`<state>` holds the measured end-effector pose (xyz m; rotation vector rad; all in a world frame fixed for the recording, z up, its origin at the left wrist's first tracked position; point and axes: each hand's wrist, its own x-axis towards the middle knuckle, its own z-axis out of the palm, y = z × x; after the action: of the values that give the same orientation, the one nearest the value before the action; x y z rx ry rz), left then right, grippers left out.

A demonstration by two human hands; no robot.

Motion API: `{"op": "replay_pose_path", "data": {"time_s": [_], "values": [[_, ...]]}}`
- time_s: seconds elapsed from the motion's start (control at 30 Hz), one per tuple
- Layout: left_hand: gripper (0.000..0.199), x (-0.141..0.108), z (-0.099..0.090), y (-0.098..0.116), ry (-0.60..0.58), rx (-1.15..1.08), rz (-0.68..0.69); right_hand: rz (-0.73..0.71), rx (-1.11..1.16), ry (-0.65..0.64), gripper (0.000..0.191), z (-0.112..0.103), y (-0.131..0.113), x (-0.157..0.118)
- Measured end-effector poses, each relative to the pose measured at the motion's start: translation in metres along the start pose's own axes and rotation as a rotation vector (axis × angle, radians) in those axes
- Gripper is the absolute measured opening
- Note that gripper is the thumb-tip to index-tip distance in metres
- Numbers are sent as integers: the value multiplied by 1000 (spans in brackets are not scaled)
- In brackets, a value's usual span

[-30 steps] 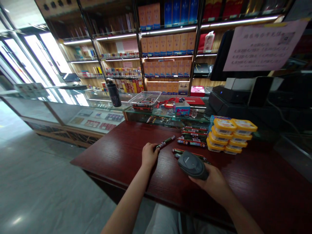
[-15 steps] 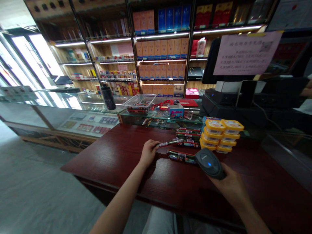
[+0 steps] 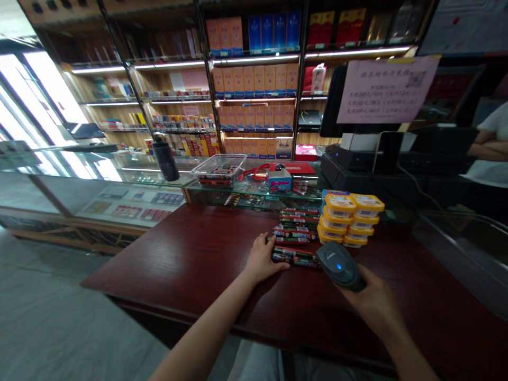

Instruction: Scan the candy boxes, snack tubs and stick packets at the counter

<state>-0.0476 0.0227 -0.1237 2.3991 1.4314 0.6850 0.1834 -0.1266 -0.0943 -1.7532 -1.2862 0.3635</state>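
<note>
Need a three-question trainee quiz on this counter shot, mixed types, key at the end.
1. Multiple choice: which hand holds the dark-grey plastic handheld scanner?
A) left
B) right
C) both

2. True or false: in the picture, the stacked yellow-lidded plastic tubs are to the right of the slim, dark, glossy-wrapped sticks.

3. Fill in: the small round light glowing on the scanner is ____.

Key:
1. B, the right hand.
2. True.
3. Blue.
</note>
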Motion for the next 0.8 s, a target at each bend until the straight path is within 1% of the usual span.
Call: {"op": "replay_pose_path", "data": {"time_s": [0.07,0.17,0.27,0.33,0.4,0.57,0.67,0.73,0.8], "values": [[89,2,5,8,14,29,-52,4,-17,-3,35,0,0,1],[78,12,9,17,31,28,-129,-5,-14,-5,35,1,3,1],[81,21,11,23,39,-2,-236,-12,10,8,35,1,4,2],[86,24,12,25,50,-37,-270,3,9,13,34,2,5,3],[88,24,13,25,83,-91,-236,11,-2,15,34,3,5,4],[80,21,16,19,152,-273,-29,-27,-45,-30,31,8,5,7],[77,20,13,12,169,-301,-8,-60,-52,-58,30,9,5,7],[76,17,8,5,169,-280,-11,-51,-50,-64,30,8,5,6],[70,11,2,-2,168,-240,-2,-30,-53,-59,33,7,5,5]]}}
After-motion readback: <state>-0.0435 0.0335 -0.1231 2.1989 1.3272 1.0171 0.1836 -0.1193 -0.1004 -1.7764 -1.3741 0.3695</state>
